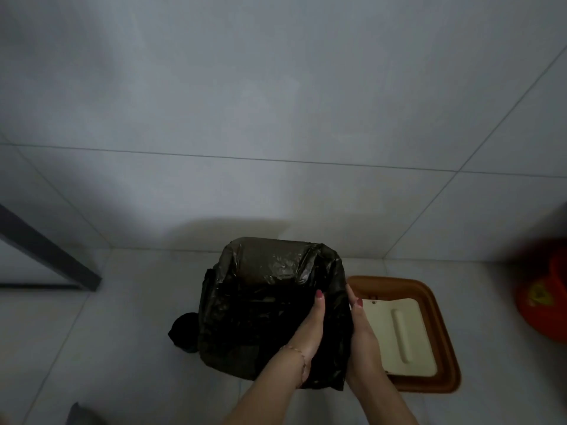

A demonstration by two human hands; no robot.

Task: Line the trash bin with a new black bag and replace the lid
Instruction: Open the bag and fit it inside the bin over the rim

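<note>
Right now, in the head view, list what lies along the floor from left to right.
Dark post → small black bundle → bin draped in the black bag → left hand → right hand → brown lid with cream flap → red object at the right edge.

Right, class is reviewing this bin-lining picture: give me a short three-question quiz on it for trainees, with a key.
1. True or false: the lid is already back on the trash bin.
2. Which side of the bin does the lid lie on: A) the person's left, B) the person's right, C) behind it?
3. What are both hands, left hand and right hand, working on?

Key: 1. False, it lies on the floor. 2. B. 3. The black bag, at the bin's right edge.
</note>
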